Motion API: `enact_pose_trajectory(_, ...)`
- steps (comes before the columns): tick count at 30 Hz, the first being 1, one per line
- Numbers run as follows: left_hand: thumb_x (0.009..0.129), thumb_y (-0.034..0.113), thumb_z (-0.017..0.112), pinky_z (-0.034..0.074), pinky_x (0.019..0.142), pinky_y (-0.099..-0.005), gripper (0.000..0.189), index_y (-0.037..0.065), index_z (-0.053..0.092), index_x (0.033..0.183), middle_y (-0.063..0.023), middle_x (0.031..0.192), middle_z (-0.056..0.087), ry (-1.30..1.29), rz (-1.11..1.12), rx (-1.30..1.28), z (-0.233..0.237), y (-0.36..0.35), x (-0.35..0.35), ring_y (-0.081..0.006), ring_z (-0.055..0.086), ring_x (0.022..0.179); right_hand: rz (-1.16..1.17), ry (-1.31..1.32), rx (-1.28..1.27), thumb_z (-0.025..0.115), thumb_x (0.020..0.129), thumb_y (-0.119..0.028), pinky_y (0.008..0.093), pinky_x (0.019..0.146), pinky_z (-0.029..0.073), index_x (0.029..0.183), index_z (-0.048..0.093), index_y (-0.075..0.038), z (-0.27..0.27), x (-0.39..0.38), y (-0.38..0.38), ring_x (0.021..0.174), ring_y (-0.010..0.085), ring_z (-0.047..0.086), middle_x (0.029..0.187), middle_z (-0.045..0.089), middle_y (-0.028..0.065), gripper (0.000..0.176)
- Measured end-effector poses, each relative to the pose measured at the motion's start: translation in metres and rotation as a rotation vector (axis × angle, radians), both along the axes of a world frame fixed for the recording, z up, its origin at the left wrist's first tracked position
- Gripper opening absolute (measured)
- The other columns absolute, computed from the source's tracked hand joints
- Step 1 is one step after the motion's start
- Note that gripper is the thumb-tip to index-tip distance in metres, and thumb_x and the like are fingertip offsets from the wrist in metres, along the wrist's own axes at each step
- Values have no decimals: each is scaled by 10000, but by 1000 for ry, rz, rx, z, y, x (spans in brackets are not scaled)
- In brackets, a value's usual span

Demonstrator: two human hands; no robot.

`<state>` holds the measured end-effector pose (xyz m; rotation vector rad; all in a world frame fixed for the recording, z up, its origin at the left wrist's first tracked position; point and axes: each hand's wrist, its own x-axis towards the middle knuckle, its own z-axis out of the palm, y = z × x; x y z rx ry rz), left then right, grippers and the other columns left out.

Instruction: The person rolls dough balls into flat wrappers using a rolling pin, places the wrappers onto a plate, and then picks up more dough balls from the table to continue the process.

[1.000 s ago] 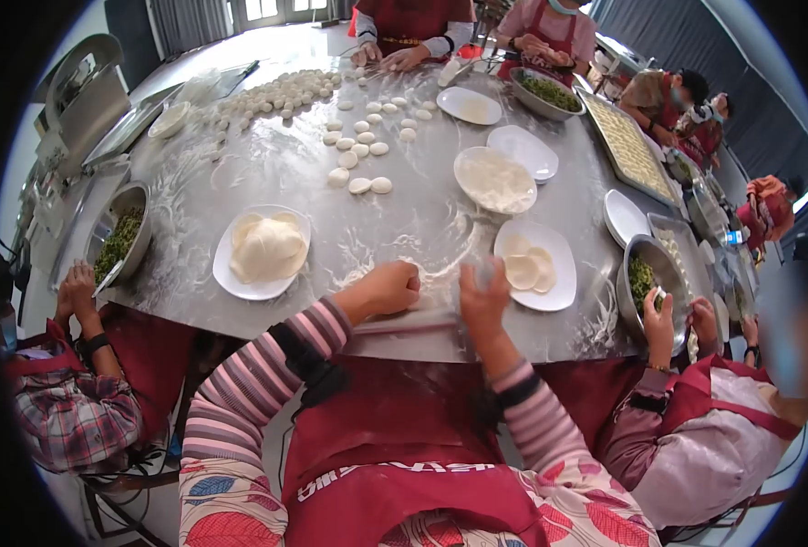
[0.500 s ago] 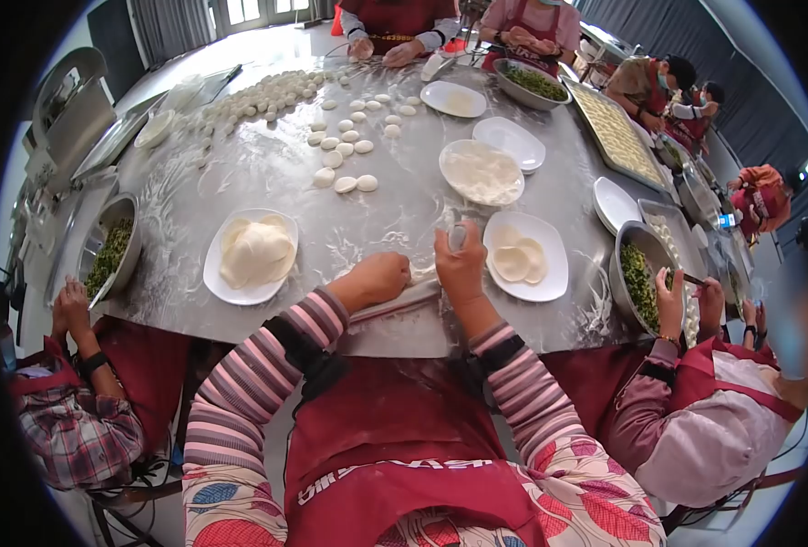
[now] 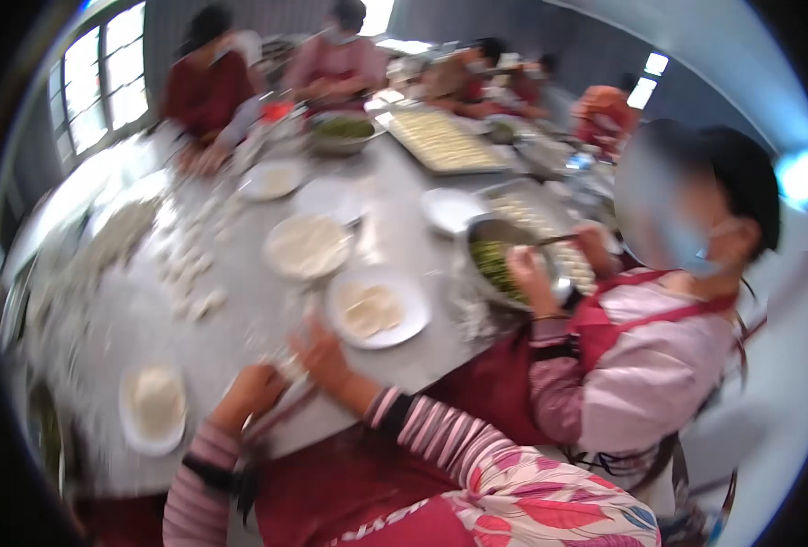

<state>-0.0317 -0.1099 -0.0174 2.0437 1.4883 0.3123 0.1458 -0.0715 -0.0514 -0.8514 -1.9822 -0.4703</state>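
Observation:
My left hand [image 3: 256, 390] is closed low over the metal table [image 3: 240, 337], its fingers at a small pale piece of dough [image 3: 290, 367]. Just right of it is my right hand [image 3: 324, 360], fingers stretched out and blurred by motion. A slim bar [image 3: 284, 410] like a rolling pin lies between my wrists at the table edge. Beyond my right hand stands a white plate [image 3: 411, 314] with flat dough rounds [image 3: 372, 310]. Off to the left, another plate [image 3: 153, 447] carries a pale dough pile [image 3: 156, 399].
A round plate of flour [image 3: 308, 246] stands farther in. Many small dough pieces [image 3: 185, 255] are scattered across the left side. At right, a person [image 3: 650, 365] works at a bowl of chopped green filling [image 3: 495, 269]. A tray of rows [image 3: 440, 141] and other people [image 3: 208, 91] are behind.
My view has swung to the right, so the table and plates appear farther left. My right hand's fingers have loosened and spread. The left stays closed.

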Motion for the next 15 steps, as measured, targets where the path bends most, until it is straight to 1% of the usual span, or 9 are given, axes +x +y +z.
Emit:
enact_pose_trajectory(1, 720, 204, 579, 449, 555, -405, 217, -7, 607, 677, -215, 655, 579, -60, 26, 55, 0, -7, -2, -351, 581, 605, -3, 116, -414, 601, 766, -98, 471, 651, 446, 1066, 529, -22, -8, 1, -15, 844, 387, 554, 991, 515, 253, 317)
enact_pose_trajectory(2, 714, 179, 587, 453, 564, -391, 194, -14, 600, 698, -212, 659, 580, -121, 22, 106, -3, -9, -8, -333, 584, 607, 81, 470, -520, 665, 744, -118, 446, 565, 436, 976, 514, -18, 10, 7, -34, 711, 362, 573, 837, 550, 209, 294)
enact_pose_trajectory(3, 715, 177, 589, 455, 571, -389, 198, -21, 595, 712, -212, 667, 582, -210, 84, 19, 4, -20, -9, -335, 582, 608, 103, 458, -567, 674, 747, -127, 419, 515, 434, 921, 483, -18, 35, 19, -57, 608, 373, 554, 710, 546, 180, 281)
enact_pose_trajectory(4, 716, 175, 592, 456, 578, -387, 203, -27, 590, 725, -212, 674, 585, -295, 149, -76, 12, -22, -9, -337, 579, 610, 252, 640, -512, 678, 742, -116, 417, 489, 429, 944, 477, -16, 31, 22, -60, 564, 387, 533, 667, 532, 188, 302)
enact_pose_trajectory(6, 719, 174, 594, 457, 584, -383, 208, -33, 591, 741, -210, 678, 590, -269, 153, -106, 19, -21, -3, -332, 583, 614, 197, 635, -387, 675, 739, -114, 423, 480, 423, 944, 473, -18, 34, 11, -41, 549, 377, 532, 658, 529, 193, 303)
enact_pose_trajectory(9, 723, 163, 596, 458, 591, -374, 204, -38, 594, 761, -203, 680, 596, -220, 149, -36, 11, -12, 4, -313, 593, 622, 123, 550, -501, 668, 739, -105, 422, 479, 419, 941, 478, -20, 28, -13, -2, 546, 365, 534, 669, 530, 194, 290)
enact_pose_trajectory(10, 724, 152, 597, 458, 592, -370, 194, -37, 596, 765, -198, 678, 598, -205, 122, 72, 10, -7, 4, -300, 599, 627, 126, 557, -506, 668, 739, -105, 422, 479, 419, 941, 478, -20, 28, -14, -3, 546, 365, 534, 669, 530, 194, 290)
enact_pose_trajectory(14, 718, 131, 591, 453, 594, -352, 177, -38, 596, 772, -184, 669, 596, -101, 64, -78, 30, -16, 3, -257, 598, 628, 162, 586, -527, 663, 744, -105, 415, 471, 414, 937, 476, -16, 17, 11, -37, 552, 350, 538, 702, 526, 186, 283)
enact_pose_trajectory(15, 715, 127, 591, 447, 578, -334, 174, -39, 590, 768, -155, 638, 585, -180, 112, -71, 29, -21, 2, -213, 574, 601, 202, 588, -486, 665, 743, -108, 414, 470, 413, 936, 476, -13, 19, 22, -57, 560, 347, 541, 729, 526, 184, 286)
